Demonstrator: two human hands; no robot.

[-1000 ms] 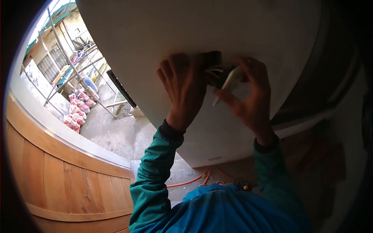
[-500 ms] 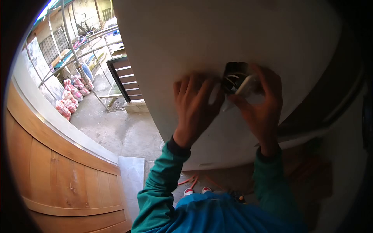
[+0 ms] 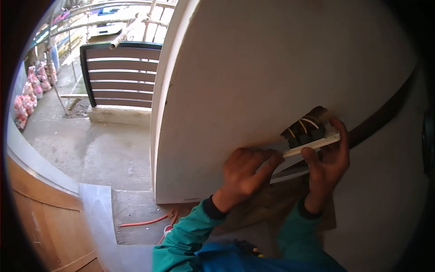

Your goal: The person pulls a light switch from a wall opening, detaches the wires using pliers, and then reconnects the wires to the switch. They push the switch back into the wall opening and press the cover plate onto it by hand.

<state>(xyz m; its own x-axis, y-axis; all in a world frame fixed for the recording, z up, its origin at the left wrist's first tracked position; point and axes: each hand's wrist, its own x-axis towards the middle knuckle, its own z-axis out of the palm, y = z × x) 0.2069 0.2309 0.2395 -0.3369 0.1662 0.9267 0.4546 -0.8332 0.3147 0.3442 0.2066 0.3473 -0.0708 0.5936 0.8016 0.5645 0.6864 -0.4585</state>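
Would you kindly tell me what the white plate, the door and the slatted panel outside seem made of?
The white plate is probably plastic: smooth, pale, with a thin, straight edge. The door looks like wood, perhaps varnished, given its warm brown boards and joints. The slatted panel could be painted metal or wood; its dark frame and flat slats leave that open.

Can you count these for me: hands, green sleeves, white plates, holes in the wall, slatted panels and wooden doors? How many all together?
Hands: 2 (left hand, right hand)
Green sleeves: 2 (left sleeve, right sleeve)
White plate: 1
Wall hole: 1
Slatted panel: 1
Wooden door: 1
Total: 8
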